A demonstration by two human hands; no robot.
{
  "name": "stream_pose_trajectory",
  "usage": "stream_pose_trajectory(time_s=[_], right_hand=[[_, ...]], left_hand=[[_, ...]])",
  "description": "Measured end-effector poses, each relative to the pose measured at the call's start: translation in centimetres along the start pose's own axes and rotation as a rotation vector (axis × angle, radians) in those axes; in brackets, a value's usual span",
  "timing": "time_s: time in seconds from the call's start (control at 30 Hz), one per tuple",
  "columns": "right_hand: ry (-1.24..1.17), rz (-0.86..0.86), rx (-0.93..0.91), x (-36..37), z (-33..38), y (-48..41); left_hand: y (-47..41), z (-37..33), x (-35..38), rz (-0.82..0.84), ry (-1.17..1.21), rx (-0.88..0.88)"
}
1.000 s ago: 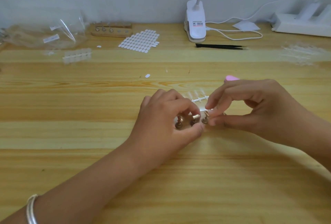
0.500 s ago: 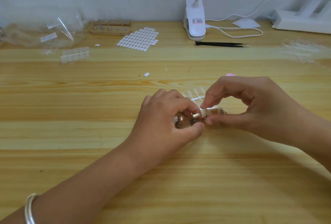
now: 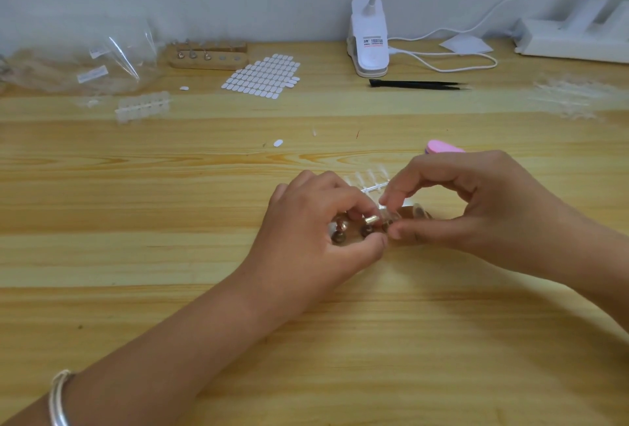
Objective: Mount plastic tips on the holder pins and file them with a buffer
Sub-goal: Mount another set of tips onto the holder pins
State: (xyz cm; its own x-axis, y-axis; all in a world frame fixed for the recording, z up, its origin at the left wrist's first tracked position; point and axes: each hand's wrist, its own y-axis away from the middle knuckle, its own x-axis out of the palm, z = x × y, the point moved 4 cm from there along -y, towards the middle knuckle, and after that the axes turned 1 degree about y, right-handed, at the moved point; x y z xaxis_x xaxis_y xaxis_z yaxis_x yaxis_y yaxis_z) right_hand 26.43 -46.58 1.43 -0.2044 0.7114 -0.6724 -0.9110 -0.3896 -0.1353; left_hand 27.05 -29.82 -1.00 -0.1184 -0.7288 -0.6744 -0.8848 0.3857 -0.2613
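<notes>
**pinewood_22:** ok, where's the holder (image 3: pixel 354 234) sitting, and who's got it?

**tipjar:** Middle of the table (image 3: pixel 153 255), well off every edge. The left hand (image 3: pixel 316 231) has its fingers and thumb curled round it, and a couple of bronze pins (image 3: pixel 366 230) poke out between them.

**pinewood_22:** and the right?

**tipjar:** The right hand (image 3: pixel 476 208) pinches a clear tip (image 3: pixel 386 213) between forefinger and thumb. It's down at a pin, just beside the left thumb, and the other fingers arch loosely above. A second tip (image 3: pixel 418 210) looks seated further right on the holder, half under the palm.

**pinewood_22:** much elbow room?

**tipjar:** Tight at the back. A strip of tips (image 3: pixel 369 184) lies just behind both sets of knuckles, can't tell if it's touching. The pink buffer (image 3: pixel 442 146) peeks over the right hand.

Bare wood runs wide to the left of the left hand, and between the forearms down toward the near edge. One loose sticker (image 3: pixel 278 143) sits mid-table, well apart from the hands.

Everything else hugs the back edge: plastic bags (image 3: pixel 78 61), a tip rack (image 3: pixel 143 107), a spare holder (image 3: pixel 207 58), the sticker sheet (image 3: pixel 262 77), the lamp base (image 3: pixel 369 41) and black tweezers (image 3: pixel 418 84). A pile of clear tips (image 3: pixel 571 95) is far right.
</notes>
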Motion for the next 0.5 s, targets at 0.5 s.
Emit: stream_pose_trajectory(time_s=[0.5], right_hand=[[0.478, -0.223, -0.049, 1.3, 1.7, 0.7]], left_hand=[[0.0, 0.0, 0.1, -0.022, -0.006, 0.015]])
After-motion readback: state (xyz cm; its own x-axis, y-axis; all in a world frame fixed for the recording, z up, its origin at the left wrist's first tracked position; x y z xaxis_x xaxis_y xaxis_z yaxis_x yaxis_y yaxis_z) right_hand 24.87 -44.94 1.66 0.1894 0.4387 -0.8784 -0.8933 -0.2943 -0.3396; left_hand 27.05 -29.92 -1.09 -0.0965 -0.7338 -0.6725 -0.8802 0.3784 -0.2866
